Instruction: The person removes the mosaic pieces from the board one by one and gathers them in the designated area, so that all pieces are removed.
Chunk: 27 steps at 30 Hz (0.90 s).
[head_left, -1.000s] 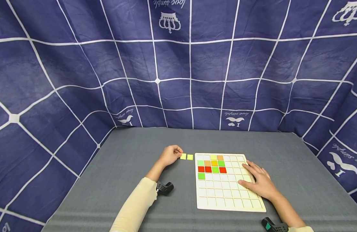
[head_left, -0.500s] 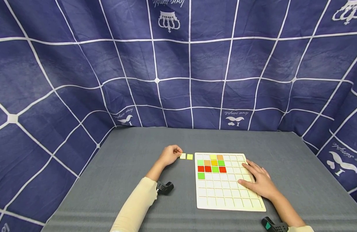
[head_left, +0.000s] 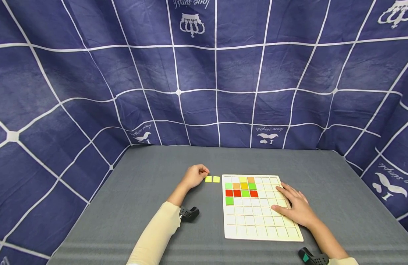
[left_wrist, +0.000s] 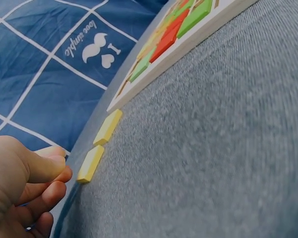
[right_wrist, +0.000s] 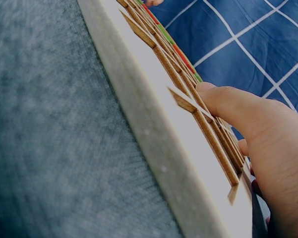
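My left hand (head_left: 195,177) is just beside two yellow square tiles lying in a row on the table, a nearer tile (head_left: 208,179) and another tile (head_left: 216,179). In the left wrist view its fingers are curled and the thumb (left_wrist: 47,169) meets the index finger; nothing shows between them, and a small gap separates them from the tile (left_wrist: 90,164). My right hand (head_left: 297,208) rests over the right edge of a cream grid board (head_left: 260,232), fingers spread, thumb (right_wrist: 223,101) lying on the grid. Red, green, orange and yellow tiles fill several squares at the board's upper left.
The grey table (head_left: 157,158) ends at a blue cloth (head_left: 197,73) with white lines, which hangs behind and at both sides. Black wrist mounts (head_left: 189,214) sit on both forearms. Raised ribs (right_wrist: 198,114) divide the board's squares.
My left hand has moved slightly up off the nearer yellow tile, whose surface looked paler half a second ago and is bright yellow now. The right hand and board stay put.
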Tool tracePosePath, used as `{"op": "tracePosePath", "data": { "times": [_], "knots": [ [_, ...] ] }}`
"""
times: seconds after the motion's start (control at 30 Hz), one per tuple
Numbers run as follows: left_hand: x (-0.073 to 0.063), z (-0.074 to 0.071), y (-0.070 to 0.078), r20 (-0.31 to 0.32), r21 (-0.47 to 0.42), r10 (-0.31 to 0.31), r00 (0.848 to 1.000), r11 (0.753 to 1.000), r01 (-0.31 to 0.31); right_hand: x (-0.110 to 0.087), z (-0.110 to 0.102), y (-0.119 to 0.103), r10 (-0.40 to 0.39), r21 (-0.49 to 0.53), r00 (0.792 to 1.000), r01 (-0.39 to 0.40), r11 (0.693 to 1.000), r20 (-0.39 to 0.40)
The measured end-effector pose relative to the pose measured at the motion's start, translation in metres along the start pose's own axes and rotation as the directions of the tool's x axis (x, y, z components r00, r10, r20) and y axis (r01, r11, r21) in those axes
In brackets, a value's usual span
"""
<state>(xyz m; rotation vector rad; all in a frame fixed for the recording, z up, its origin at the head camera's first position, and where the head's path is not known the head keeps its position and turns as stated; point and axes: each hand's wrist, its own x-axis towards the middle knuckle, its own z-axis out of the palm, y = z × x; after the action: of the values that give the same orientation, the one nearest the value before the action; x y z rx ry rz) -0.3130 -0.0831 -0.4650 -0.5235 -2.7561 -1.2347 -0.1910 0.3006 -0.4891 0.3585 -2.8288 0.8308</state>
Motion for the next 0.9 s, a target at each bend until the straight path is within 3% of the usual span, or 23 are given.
{"op": "tracePosePath", "data": {
  "times": [0.9],
  "knots": [
    [0.009, 0.018, 0.022, 0.029, -0.051, 0.065, 0.997, 0.997, -0.063, -0.001, 0.001, 0.0, -0.018, 0.003, 1.0, 0.018, 1.0, -0.01]
  ]
}}
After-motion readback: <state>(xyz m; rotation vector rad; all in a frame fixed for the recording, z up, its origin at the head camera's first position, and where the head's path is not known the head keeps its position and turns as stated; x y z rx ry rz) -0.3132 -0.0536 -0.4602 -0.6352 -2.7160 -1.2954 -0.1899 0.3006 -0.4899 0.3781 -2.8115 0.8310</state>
